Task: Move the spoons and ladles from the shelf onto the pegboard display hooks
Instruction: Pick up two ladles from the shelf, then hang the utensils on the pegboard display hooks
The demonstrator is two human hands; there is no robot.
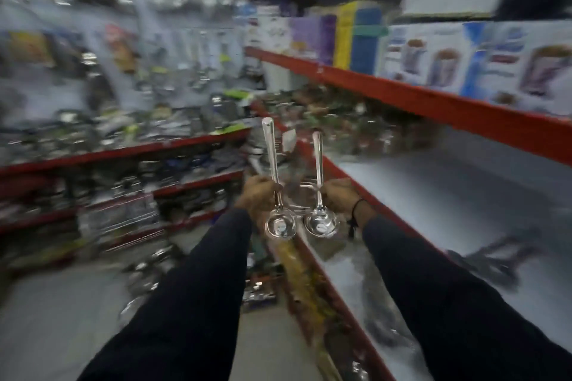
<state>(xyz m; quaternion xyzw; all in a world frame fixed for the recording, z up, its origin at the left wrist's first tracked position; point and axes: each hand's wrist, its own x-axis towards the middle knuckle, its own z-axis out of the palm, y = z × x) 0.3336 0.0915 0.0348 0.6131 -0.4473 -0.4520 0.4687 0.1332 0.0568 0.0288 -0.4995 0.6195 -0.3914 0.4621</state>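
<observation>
In the head view, the person holds two steel ladles out in front, one in each fist; the left hand (258, 195) is wrapped around the lower handle of the left ladle (275, 185), and the right hand (339, 198) grips the right ladle (318, 192) the same way; both are closed on their ladles, none of the fingers spread. Each ladle stands nearly upright, long axis vertical, bowl at the bottom facing the camera and handle end at the top; the two bowls sit side by side, just apart. The red-edged shelf (433, 195) they belong to runs along the right, close beside the right hand, its near surface mostly bare. The pegboard display (185, 49) with hanging utensils lies ahead and to the left, well apart from both hands, and is heavily blurred, so no individual hook can be made out; the left hand is the nearer one to it. Judging from this, the ladles are in transit, and hanging will call for presenting the handle ends to the hooks.
</observation>
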